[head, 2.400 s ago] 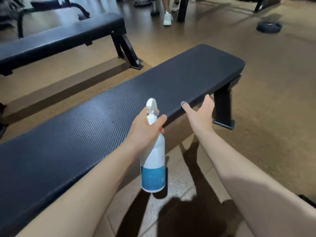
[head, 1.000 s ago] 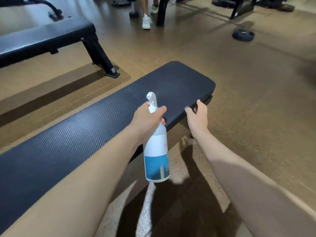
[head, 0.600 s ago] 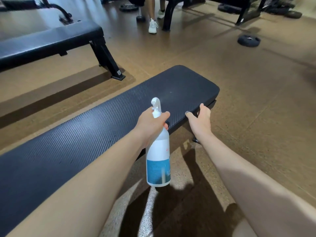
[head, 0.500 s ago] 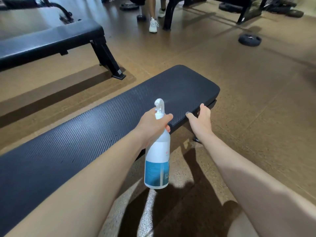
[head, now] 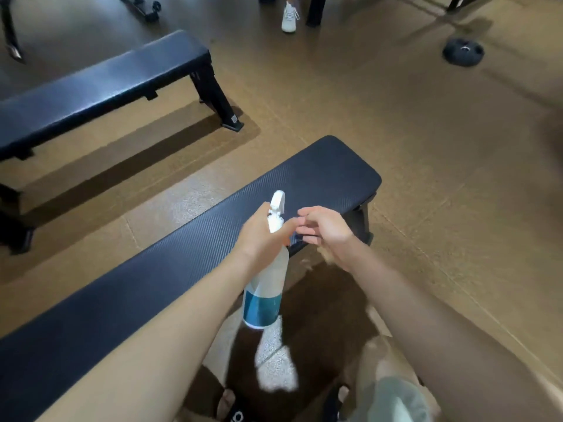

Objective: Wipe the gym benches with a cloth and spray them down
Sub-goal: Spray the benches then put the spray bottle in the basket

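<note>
Right hand [head: 324,231] has let go of the bench [head: 189,257] edge and now floats beside the spray bottle [head: 268,269], fingers loosely curled, holding nothing. Left hand [head: 262,236] grips the bottle's neck over the near edge; motion blur hides the fingertips.

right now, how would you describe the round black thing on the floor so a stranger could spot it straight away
Start at the near bench under the hands, then look up and right across the bare brown floor to the far corner. There lies a weight plate, a flat black disc. Unlike the second bench on the left, it is small, round and alone.
</note>
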A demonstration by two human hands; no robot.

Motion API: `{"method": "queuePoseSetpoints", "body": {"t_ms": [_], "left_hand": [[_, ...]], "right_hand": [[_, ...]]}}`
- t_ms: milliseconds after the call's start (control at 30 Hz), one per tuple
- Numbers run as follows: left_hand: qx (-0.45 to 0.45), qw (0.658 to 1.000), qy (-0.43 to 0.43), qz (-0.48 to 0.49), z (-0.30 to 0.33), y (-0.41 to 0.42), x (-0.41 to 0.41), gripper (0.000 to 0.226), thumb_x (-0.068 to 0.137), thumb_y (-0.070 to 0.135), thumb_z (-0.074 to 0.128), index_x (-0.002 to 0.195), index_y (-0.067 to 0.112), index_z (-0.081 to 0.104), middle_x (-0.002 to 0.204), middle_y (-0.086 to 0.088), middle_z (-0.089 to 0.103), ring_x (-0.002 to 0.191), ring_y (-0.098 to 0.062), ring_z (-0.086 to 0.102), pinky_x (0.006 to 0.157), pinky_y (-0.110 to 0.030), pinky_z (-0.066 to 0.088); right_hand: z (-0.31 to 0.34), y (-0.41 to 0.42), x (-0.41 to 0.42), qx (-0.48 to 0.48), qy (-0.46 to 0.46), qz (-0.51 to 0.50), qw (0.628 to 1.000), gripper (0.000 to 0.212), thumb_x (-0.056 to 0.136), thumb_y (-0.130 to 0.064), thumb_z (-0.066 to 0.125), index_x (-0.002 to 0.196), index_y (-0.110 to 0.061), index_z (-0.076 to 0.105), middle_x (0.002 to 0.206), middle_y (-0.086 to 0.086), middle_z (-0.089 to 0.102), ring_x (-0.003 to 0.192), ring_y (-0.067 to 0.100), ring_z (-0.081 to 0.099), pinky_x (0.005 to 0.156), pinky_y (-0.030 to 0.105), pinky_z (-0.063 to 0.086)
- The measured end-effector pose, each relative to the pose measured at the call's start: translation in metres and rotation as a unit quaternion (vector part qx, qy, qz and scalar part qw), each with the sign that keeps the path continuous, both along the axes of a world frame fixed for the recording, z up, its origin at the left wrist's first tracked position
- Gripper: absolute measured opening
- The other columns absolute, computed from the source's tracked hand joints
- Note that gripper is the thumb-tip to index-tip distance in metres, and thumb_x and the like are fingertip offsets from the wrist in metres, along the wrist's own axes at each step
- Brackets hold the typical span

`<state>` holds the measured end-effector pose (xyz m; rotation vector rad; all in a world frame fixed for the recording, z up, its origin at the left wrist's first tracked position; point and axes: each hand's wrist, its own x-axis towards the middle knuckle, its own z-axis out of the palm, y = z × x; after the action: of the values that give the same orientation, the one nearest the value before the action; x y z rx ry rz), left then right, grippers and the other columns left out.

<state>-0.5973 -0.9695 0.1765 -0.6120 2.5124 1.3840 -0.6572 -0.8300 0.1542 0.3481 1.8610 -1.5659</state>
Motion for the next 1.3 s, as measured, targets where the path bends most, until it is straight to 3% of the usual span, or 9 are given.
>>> {"method": "queuePoseSetpoints", "body": {"t_ms": [200, 333, 467, 567, 700, 833, 1067, 1200, 1300], "left_hand": [[0.016, 0.999, 0.005, 0.048, 0.132, 0.001, 0.014, 0.027, 0.098, 0.043, 0.063, 0.115, 0.024, 0.055, 0.092, 0.004, 0.064, 0.083, -0.012, 0.062, 0.063, -0.023, 0.043], [0.095, 0.992, 0.018, 0.080, 0.214, 0.016, 0.009, 0.033, 0.093, 0.045, 0.068, 0.116, 0.024, 0.057, 0.103, -0.007, 0.072, 0.097, -0.023, 0.069, 0.083, -0.035, 0.052], [0.108, 0.991, 0.021, 0.074, 0.282, 0.048, 0.000, 0.034, 0.095, 0.043, 0.067, 0.120, 0.023, 0.055, 0.104, -0.002, 0.069, 0.094, -0.017, 0.065, 0.088, -0.034, 0.051], [0.118, 0.991, 0.010, 0.056, 0.313, 0.066, -0.007, 0.038, 0.097, 0.048, 0.062, 0.123, 0.022, 0.053, 0.110, -0.003, 0.069, 0.101, -0.020, 0.066, 0.096, -0.040, 0.054], [0.177, 0.983, -0.036, 0.017, 0.333, 0.081, -0.010, 0.083, 0.084, 0.071, 0.057, 0.152, 0.029, 0.035, 0.137, 0.002, 0.059, 0.124, -0.018, 0.059, 0.115, -0.045, 0.043], [0.195, 0.972, -0.113, -0.061, 0.327, 0.084, -0.007, 0.101, 0.076, 0.083, 0.054, 0.160, 0.039, 0.019, 0.158, 0.003, 0.041, 0.139, -0.017, 0.047, 0.121, -0.045, 0.033], [0.213, 0.947, -0.171, -0.169, 0.320, 0.091, -0.042, 0.080, 0.074, 0.031, 0.083, 0.141, 0.031, 0.039, 0.132, 0.004, 0.061, 0.121, -0.009, 0.063, 0.111, -0.036, 0.044], [0.174, 0.971, -0.095, -0.135, 0.310, 0.098, -0.105, 0.082, 0.069, 0.030, 0.091, 0.135, 0.033, 0.043, 0.128, 0.007, 0.063, 0.115, -0.010, 0.065, 0.104, -0.043, 0.053], [0.212, 0.966, -0.037, -0.144, 0.306, 0.101, -0.151, 0.084, 0.074, 0.016, 0.091, 0.140, 0.035, 0.042, 0.127, 0.009, 0.065, 0.119, -0.006, 0.064, 0.103, -0.038, 0.054]], "right_hand": [[0.137, 0.006, 0.056, -0.140, -0.076, 0.209, 0.965, 0.066, 0.081, -0.004, 0.049, 0.141, -0.030, 0.051, 0.130, 0.006, 0.063, 0.124, 0.026, 0.058, 0.111, 0.049, 0.044], [0.210, 0.017, 0.067, -0.102, -0.037, 0.237, 0.965, 0.094, 0.081, 0.000, 0.068, 0.150, -0.044, 0.022, 0.141, -0.007, 0.049, 0.133, 0.017, 0.047, 0.116, 0.039, 0.035], [0.256, 0.023, 0.059, 0.055, 0.132, 0.236, 0.961, 0.098, 0.081, -0.018, 0.081, 0.152, -0.027, 0.015, 0.133, -0.014, 0.037, 0.124, 0.004, 0.043, 0.084, 0.004, 0.041], [0.279, 0.044, 0.042, 0.004, 0.132, 0.210, 0.969, 0.093, 0.077, -0.004, 0.082, 0.150, -0.017, 0.026, 0.127, -0.010, 0.047, 0.119, 0.010, 0.053, 0.086, 0.012, 0.051], [0.303, 0.090, 0.024, -0.061, 0.082, 0.190, 0.977, 0.091, 0.066, 0.003, 0.075, 0.145, -0.021, 0.037, 0.127, -0.001, 0.058, 0.120, 0.017, 0.058, 0.100, 0.035, 0.054], [0.331, 0.119, 0.003, -0.079, 0.098, 0.180, 0.976, 0.065, 0.063, 0.006, 0.069, 0.125, -0.006, 0.053, 0.106, 0.005, 0.061, 0.094, 0.014, 0.061, 0.079, 0.027, 0.053], [0.354, 0.127, -0.053, -0.076, 0.128, 0.145, 0.978, 0.057, 0.054, -0.006, 0.071, 0.108, -0.001, 0.053, 0.094, 0.011, 0.056, 0.084, 0.017, 0.058, 0.071, 0.023, 0.053], [0.352, 0.123, -0.096, -0.022, 0.118, 0.089, 0.989, 0.090, 0.045, -0.024, 0.080, 0.130, -0.027, 0.052, 0.118, 0.006, 0.065, 0.109, 0.026, 0.065, 0.097, 0.052, 0.054], [0.360, 0.118, -0.131, 0.006, 0.129, 0.101, 0.986, 0.089, 0.054, -0.022, 0.081, 0.137, -0.031, 0.050, 0.117, 0.000, 0.065, 0.109, 0.018, 0.064, 0.092, 0.032, 0.056]]}}
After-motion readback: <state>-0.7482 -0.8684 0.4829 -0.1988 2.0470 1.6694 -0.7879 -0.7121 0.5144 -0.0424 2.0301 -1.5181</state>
